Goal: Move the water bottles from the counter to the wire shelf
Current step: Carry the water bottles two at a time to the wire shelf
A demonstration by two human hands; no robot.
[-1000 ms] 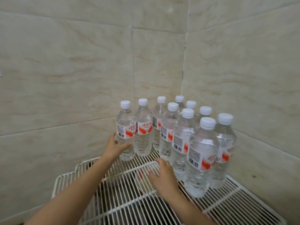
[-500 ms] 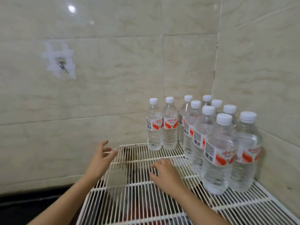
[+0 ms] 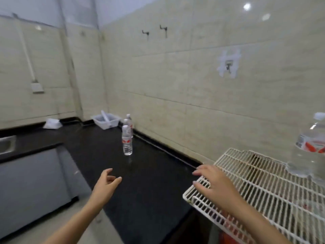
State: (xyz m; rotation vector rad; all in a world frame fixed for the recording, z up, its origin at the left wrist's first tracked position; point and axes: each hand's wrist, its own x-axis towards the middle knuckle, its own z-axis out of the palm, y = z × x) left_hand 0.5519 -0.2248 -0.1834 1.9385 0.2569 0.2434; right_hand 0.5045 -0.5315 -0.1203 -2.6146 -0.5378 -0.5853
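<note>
"Three water bottles on the counter, upright, in a file close to the wall. Surface?"

"Counter: black, glossy, flat, turning the room's corner. It meets the tiled wall, beige and veined, at a dark upstand. White slotted plastic basket in the far corner, just behind the bottles. Metal sink at far left."

"Shelf?"

"Wire shelf: cream-coated parallel rods, rounded corner, at right, above counter level. A fourth bottle stands on it at the frame edge: clear plastic, white cap, red-and-white label."

"Hands?"

"Left hand hovers over the counter's front edge, fingers loosely curled, thumb apart, holding nothing. Right hand lies over the shelf's near corner, fingers straight and spread, holding nothing. Motion blur, so contact with the wires is uncertain."
</note>
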